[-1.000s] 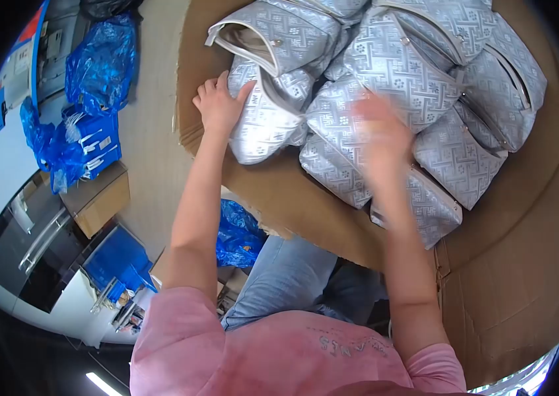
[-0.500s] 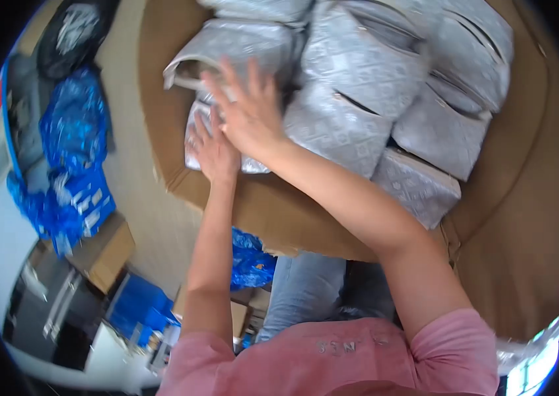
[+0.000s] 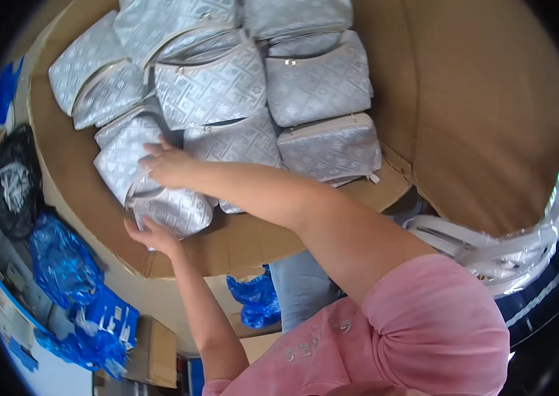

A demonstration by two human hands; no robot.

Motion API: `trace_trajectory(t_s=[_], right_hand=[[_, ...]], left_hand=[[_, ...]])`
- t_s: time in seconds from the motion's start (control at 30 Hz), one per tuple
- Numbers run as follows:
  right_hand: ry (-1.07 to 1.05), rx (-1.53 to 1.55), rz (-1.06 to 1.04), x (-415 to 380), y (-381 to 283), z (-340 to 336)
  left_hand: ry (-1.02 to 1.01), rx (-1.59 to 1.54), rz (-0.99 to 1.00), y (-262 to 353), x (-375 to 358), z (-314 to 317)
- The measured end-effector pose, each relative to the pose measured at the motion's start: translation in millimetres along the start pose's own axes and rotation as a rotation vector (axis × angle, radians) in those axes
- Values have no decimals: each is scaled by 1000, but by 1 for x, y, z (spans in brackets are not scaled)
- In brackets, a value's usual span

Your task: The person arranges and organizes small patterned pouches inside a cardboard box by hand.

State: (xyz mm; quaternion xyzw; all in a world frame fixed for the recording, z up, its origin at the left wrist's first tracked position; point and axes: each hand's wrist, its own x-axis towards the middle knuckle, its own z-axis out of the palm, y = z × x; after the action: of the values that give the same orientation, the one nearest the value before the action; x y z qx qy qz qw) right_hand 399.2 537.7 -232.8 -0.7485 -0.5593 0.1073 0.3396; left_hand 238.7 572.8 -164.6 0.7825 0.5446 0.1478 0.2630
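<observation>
Rows of silvery patterned bags, one of them a bag with a small gold zip pull (image 3: 210, 86), lie in a large cardboard box (image 3: 484, 99). My right hand (image 3: 166, 165) rests on a silvery bag (image 3: 121, 155) at the box's left side, fingers spread. Below it, my left hand (image 3: 154, 236) touches the lower edge of a smaller bag (image 3: 177, 211) in the near left corner, its thumb and fingers apart. Neither hand is closed on anything.
Left of the box are a black bag (image 3: 15, 185), blue plastic bags (image 3: 61, 257) and a small brown carton (image 3: 152, 350). Clear plastic wrap (image 3: 524, 264) and white straps lie at the right. The box's near edge crosses in front of me.
The view has swung, so the box and bags appear further left. My hands have moved apart; they overlapped before. The left hand is now lower, at the bag's edge.
</observation>
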Motion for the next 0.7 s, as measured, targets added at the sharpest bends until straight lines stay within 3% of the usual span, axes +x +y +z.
trace_trajectory(t_s=[0.07,0.1,0.17,0.2,0.23,0.27,0.3,0.43,0.53,0.6,0.63,0.7], right_hand=[[-476,148,170,29,-37,-66],[-418,277,209,40,-46,-68],[-291,380,251,55,-60,-94],[-224,362,251,63,-71,-120],[-133,380,300,74,-82,-134],[-39,402,338,85,-93,-146],[-7,388,332,90,-105,-169],[237,314,220,89,-153,-248],[289,504,99,56,-195,-282],[222,539,70,23,-221,-287],[195,550,3,-1,-228,-290],[139,589,-116,-48,-239,-280]], left_hand=[[172,-129,-16,28,-17,-1],[157,-141,0,47,-31,-4],[-75,-92,148,97,-77,-2],[-285,-438,-61,113,-113,4],[-663,-247,44,128,-136,1],[-761,330,584,116,-179,4],[-747,333,618,117,-197,9],[-1148,175,708,124,-247,21],[-1417,129,663,128,-260,21],[-1512,-257,480,125,-251,13],[-1439,-218,478,123,-254,9],[-1282,174,828,123,-263,16]])
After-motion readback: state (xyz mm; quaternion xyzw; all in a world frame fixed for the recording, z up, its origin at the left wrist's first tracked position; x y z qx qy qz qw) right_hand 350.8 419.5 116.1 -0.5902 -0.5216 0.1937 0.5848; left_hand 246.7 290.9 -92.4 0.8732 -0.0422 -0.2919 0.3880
